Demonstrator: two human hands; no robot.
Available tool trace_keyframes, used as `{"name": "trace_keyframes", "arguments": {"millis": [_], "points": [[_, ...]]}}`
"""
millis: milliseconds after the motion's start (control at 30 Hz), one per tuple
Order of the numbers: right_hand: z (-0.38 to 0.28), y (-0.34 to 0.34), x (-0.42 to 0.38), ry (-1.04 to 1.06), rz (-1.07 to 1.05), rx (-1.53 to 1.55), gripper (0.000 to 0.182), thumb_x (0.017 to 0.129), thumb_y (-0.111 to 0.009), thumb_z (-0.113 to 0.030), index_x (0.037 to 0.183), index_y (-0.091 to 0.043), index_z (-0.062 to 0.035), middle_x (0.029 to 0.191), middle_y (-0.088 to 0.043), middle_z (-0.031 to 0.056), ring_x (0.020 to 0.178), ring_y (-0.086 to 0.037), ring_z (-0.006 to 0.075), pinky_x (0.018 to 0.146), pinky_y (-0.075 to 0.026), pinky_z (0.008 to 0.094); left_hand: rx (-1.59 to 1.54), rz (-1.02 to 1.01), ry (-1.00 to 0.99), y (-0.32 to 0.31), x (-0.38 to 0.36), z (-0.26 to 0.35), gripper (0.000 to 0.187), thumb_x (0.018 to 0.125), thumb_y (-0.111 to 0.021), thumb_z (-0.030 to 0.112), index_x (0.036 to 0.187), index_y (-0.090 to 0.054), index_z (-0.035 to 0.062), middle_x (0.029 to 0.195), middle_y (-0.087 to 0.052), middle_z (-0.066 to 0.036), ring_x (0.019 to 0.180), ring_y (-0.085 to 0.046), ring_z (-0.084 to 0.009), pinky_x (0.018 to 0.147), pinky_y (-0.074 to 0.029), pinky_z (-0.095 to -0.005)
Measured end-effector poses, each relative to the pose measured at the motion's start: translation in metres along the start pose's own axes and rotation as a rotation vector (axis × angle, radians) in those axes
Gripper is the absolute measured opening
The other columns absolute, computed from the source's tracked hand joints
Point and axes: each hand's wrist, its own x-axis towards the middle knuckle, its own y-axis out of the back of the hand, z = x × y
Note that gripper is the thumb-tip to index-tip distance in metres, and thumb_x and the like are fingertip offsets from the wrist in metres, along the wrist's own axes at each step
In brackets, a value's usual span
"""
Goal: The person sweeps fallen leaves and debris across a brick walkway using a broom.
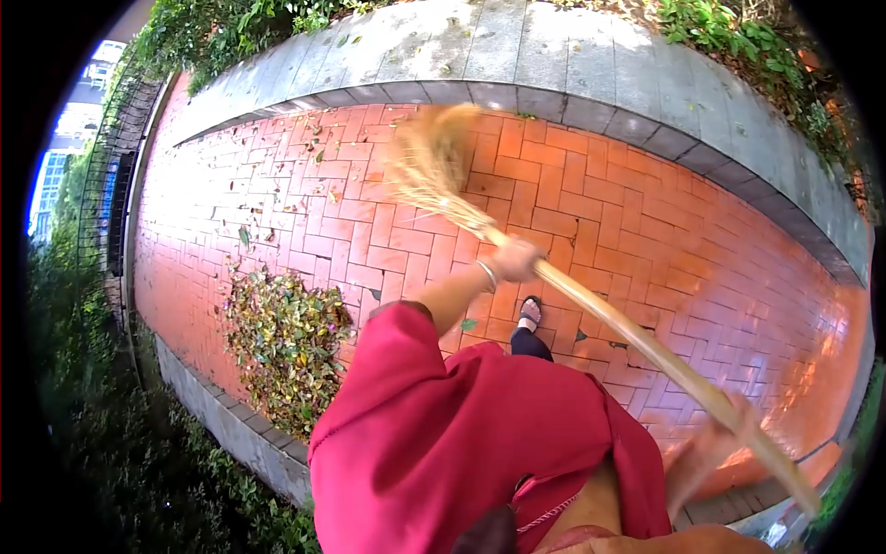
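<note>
Straw broom with fanned tan bristles and a long pale wooden handle (628,330) slants across the space before us, its blurred head above or on the orange-red brick paving (609,212), near the broad grey stone ledge (517,55); we cannot tell whether the bristles touch the bricks. Our left hand (517,260), with a pale bracelet (486,274) at the wrist, has its fingers wrapped around the handle just below the bristles. Our right hand (724,436) is smeared by motion, yet its fingers seem curled around the handle towards the far end. We judge the step in hand to be sweeping: a heap of yellow-green and brown leaves (286,342) lies on our left, while loose dry leaves (314,143) dot the bricks beyond it. The next move probably calls for setting the bristles behind those strays and drawing them towards the heap, without scattering it.
</note>
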Motion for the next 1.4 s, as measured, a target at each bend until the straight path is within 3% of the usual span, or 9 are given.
{"name": "trace_keyframes", "arguments": {"millis": [100, 267, 500, 700, 767, 1000, 1133, 1333, 1400], "points": [[0.131, -0.061, 0.006, -0.295, -0.258, 0.247, 0.013, 0.081, -0.046, -0.016, 0.090, -0.047, -0.0070, 0.088, -0.053, 0.0151, 0.091, -0.050, 0.0322, 0.086, -0.034, 0.0489, 0.227, -0.288, 0.480, 0.033, -0.024, -0.117, 0.026, 0.063, -0.065, 0.030, 0.082, -0.058, 0.0150, 0.079, -0.061, -0.006, 0.077, -0.058, -0.0230, 0.076, -0.039, -0.0401], [0.134, -0.061, 0.013, -0.425, -0.388, 0.441, 0.017, 0.084, -0.043, -0.017, 0.093, -0.050, -0.0050, 0.096, -0.052, 0.0138, 0.100, -0.045, 0.0298, 0.089, -0.031, 0.0472, 0.300, -0.192, 0.392, 0.076, -0.084, -0.115, 0.029, 0.062, -0.065, 0.035, 0.083, -0.059, 0.0161, 0.083, -0.060, -0.006, 0.088, -0.055, -0.0232, 0.084, -0.032, -0.0447], [-0.025, -0.006, 0.083, -0.082, -0.111, 0.048, 0.033, 0.072, -0.054, -0.020, 0.089, -0.049, 0.0079, 0.089, -0.050, 0.0212, 0.091, -0.046, 0.0317, 0.086, -0.036, 0.0432, 0.174, 0.294, -0.292, 0.064, 0.000, 0.005, 0.015, 0.066, -0.052, 0.025, 0.067, -0.043, 0.0127, 0.058, -0.046, -0.003, 0.052, -0.048, -0.0192, 0.050, -0.037, -0.0326], [-0.028, -0.141, 0.063, 0.003, 0.030, -1.059, 0.029, 0.073, -0.055, -0.021, 0.087, -0.050, 0.0043, 0.087, -0.051, 0.0197, 0.092, -0.047, 0.0308, 0.085, -0.037, 0.0434, -0.247, 0.303, -0.089, 0.090, -0.074, -0.071, 0.019, 0.062, -0.059, 0.020, 0.078, -0.051, 0.0136, 0.066, -0.053, -0.004, 0.069, -0.054, -0.0215, 0.065, -0.038, -0.0352], [0.054, -0.192, 0.048, -0.249, -0.246, -0.060, 0.024, 0.076, -0.054, -0.023, 0.085, -0.050, -0.0012, 0.083, -0.052, 0.0161, 0.089, -0.048, 0.0292, 0.082, -0.038, 0.0449, -0.151, 0.237, 0.120, 0.090, -0.126, -0.133, 0.018, 0.062, -0.058, 0.019, 0.078, -0.054, 0.0139, 0.068, -0.056, -0.006, 0.068, -0.055, -0.0228, 0.067, -0.038, -0.0354], [0.141, -0.331, -0.022, -0.422, -0.441, 0.086, 0.013, 0.078, -0.051, -0.019, 0.080, -0.048, -0.0061, 0.073, -0.048, 0.0088, 0.079, -0.047, 0.0232, 0.083, -0.035, 0.0429, 0.014, 0.392, 0.173, 0.161, -0.231, -0.247, 0.018, 0.058, -0.059, 0.021, 0.074, -0.055, 0.0119, 0.060, -0.053, -0.005, 0.059, -0.054, -0.0223, 0.062, -0.041, -0.0363], [0.059, -0.310, 0.025, -0.096, -0.189, 0.124, 0.013, 0.076, -0.053, -0.016, 0.077, -0.047, -0.0051, 0.072, -0.047, 0.0075, 0.073, -0.044, 0.0215, 0.083, -0.035, 0.0424, 0.029, 0.408, -0.087, 0.211, -0.162, -0.213, 0.017, 0.056, -0.058, 0.017, 0.070, -0.051, 0.0110, 0.057, -0.050, -0.004, 0.056, -0.052, -0.0211, 0.057, -0.040, -0.0357], [-0.025, -0.352, 0.070, -0.047, -0.594, 0.157, 0.013, 0.077, -0.048, -0.012, 0.068, -0.044, -0.0024, 0.068, -0.043, 0.0097, 0.077, -0.045, 0.0259, 0.081, -0.034, 0.0405, -0.127, 0.460, -0.264, 0.282, -0.050, -0.211, 0.017, 0.057, -0.058, 0.017, 0.072, -0.051, 0.0138, 0.062, -0.053, -0.002, 0.062, -0.055, -0.0208, 0.059, -0.040, -0.0346], [0.042, -0.423, 0.040, 0.244, -0.038, -0.252, 0.021, 0.076, -0.053, -0.017, 0.074, -0.047, 0.0029, 0.074, -0.046, 0.0102, 0.077, -0.049, 0.0265, 0.080, -0.036, 0.0423, -0.113, 0.317, -0.129, 0.290, -0.041, -0.260, 0.017, 0.059, -0.059, 0.020, 0.074, -0.053, 0.0144, 0.064, -0.055, -0.004, 0.067, -0.056, -0.0228, 0.064, -0.039, -0.0365]]}}
